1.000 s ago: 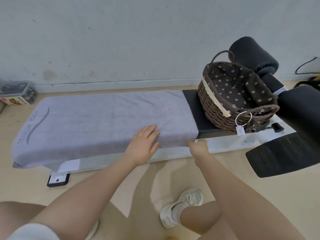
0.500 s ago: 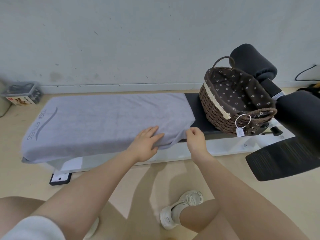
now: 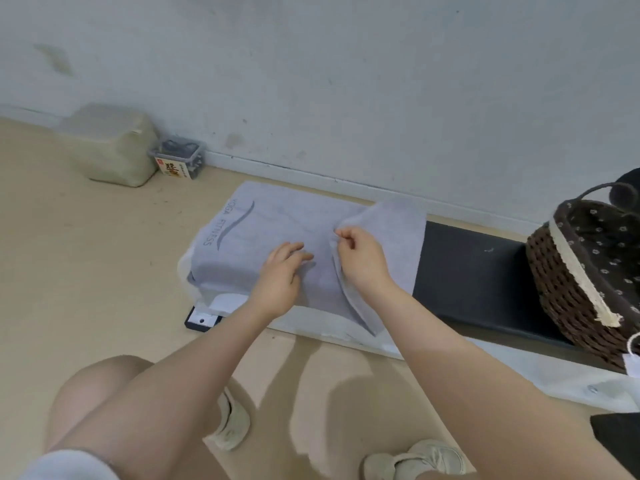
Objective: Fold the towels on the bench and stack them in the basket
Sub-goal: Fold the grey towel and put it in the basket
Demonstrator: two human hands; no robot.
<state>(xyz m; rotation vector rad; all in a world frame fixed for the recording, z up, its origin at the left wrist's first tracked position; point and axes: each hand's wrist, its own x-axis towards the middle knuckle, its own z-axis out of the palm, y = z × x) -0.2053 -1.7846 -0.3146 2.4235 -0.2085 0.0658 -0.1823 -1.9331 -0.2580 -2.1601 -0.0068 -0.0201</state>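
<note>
A pale lilac towel (image 3: 270,223) with a grey printed logo lies on the left half of the black bench (image 3: 474,271). Its right end is folded back over the middle. My right hand (image 3: 360,259) pinches that folded-over edge and holds it raised above the towel. Just left of it, my left hand (image 3: 280,271) rests flat on the towel with the fingers spread. The brown woven basket (image 3: 568,292), lined with dark flowered cloth, stands on the bench's right end and is cut off by the frame edge; nothing shows in the part of its inside that I see.
A beige block (image 3: 110,147) and a small clear box (image 3: 178,159) sit on the floor by the wall at the left. The bench's white base (image 3: 519,368) runs along the floor. My knees and shoes are in front of it.
My right hand has lifted the towel's right end and carried it leftward over the towel, baring the bench's black pad. My left hand stays on the towel. The view has swung left.
</note>
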